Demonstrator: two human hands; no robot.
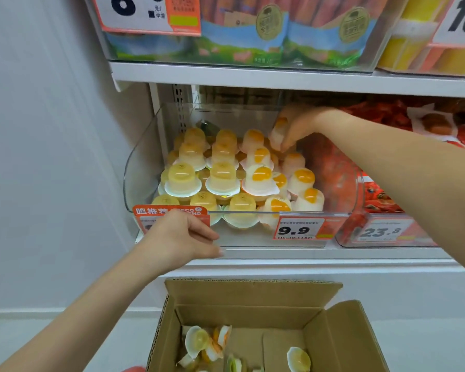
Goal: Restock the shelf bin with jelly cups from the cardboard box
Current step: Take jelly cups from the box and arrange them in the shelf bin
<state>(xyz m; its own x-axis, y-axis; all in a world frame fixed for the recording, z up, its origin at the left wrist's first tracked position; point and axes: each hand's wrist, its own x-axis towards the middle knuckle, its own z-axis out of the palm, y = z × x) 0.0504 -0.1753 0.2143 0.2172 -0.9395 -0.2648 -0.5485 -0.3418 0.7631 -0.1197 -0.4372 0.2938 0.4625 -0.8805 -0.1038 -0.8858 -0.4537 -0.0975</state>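
A white-and-orange jelly cup is pinched, tilted, by the right hand above the back right of the clear shelf bin; its open slot lies just below. The left hand, fingers loosely curled, rests at the bin's front edge. The cardboard box sits below.

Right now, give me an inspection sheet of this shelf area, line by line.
Surface: white shelf carrying a clear shelf bin.
Job's things: bin mostly full of stacked jelly cups; cardboard box open below, a few cups left inside.
Clutter: nothing seen.
Hands: right hand holds one jelly cup over the bin's back right; left hand rests at the bin's front edge by the orange label.
Cables: nothing seen.
Surroundings: 9.9 price tag, red snack packs to the right, packaged goods on the shelf above.
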